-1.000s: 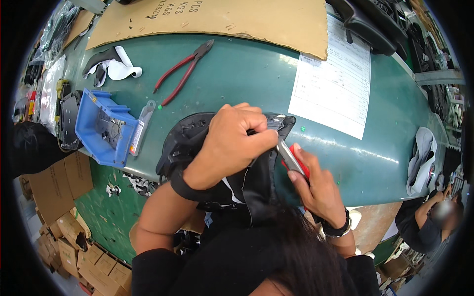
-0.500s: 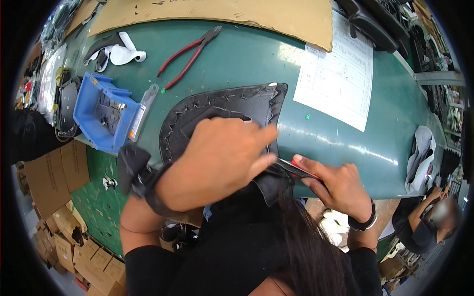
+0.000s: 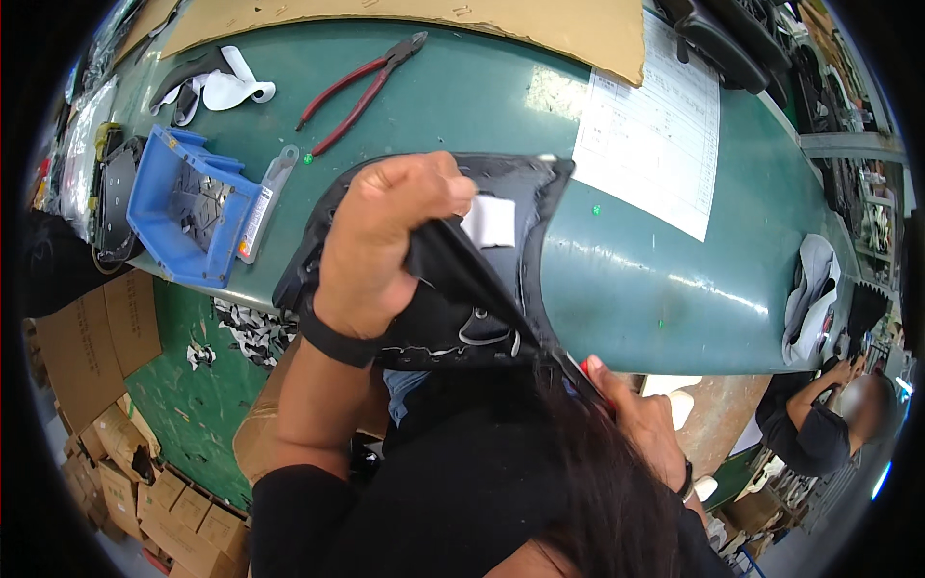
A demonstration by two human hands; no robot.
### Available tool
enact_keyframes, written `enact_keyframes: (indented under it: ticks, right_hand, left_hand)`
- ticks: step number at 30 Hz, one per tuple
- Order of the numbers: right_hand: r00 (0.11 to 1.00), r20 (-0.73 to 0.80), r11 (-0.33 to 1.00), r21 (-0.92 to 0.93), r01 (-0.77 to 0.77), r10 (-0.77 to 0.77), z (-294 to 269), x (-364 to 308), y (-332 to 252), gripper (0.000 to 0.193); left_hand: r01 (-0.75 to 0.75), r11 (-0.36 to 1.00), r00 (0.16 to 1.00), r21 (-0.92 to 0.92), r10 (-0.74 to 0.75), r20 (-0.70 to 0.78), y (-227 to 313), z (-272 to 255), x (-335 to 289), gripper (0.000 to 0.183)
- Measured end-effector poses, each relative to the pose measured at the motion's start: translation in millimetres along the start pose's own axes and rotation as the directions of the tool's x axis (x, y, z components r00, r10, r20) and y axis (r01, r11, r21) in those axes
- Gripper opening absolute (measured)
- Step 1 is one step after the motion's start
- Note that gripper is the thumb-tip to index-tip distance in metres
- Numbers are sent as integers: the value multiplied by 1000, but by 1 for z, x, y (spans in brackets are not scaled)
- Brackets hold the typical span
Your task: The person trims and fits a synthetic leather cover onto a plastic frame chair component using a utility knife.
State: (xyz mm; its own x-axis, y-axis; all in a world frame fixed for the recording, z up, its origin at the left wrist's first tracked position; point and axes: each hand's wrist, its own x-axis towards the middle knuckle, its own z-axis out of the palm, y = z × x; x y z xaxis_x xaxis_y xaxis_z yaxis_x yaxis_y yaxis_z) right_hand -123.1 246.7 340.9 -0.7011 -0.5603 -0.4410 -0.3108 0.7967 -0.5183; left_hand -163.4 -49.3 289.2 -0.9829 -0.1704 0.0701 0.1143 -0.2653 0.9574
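A black upholstered panel [image 3: 535, 217] with a folded, stapled edge lies at the near side of the green table [image 3: 617, 279]. A white square patch [image 3: 495, 223] shows on it. My left hand [image 3: 381, 231] is closed in a fist over the panel, gripping one end of a black strip of material [image 3: 462, 270]. The strip runs taut down to the panel's near right corner. There my right hand [image 3: 646, 424] is closed around a slim tool with red parts [image 3: 586, 370]. Long hair partly hides that tool, so its kind is unclear.
Red-handled pliers [image 3: 361, 91] lie beyond the panel. A blue bin [image 3: 178, 236] with small metal pieces stands left, beside a clear packet [image 3: 268, 207]. A printed sheet [image 3: 655, 135], cardboard [image 3: 405, 24] and grey-white scraps [image 3: 809, 299] also lie around. At right is another person [image 3: 829, 414].
My left hand has lifted and moved up and left, pulling the black strip taut and uncovering the white patch. My right hand with the tool has moved lower and nearer my body.
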Motion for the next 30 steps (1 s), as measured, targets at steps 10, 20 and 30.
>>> enact_keyframes:
  ticks: [10,20,30]
  right_hand:
    - [970,-166,930,-352,108,-175,-42,69,4,50]
    - [953,-258,984,-112,136,-161,2,63,-15,59]
    - [928,-358,981,115,153,-103,3,43,23,45]
  left_hand:
    - [92,196,897,976,-441,4,59,-22,-10,29]
    - [-224,745,881,-629,431,196,31,-38,31,46]
    - [-218,517,642,-828,715,277,88,-92,-48,28]
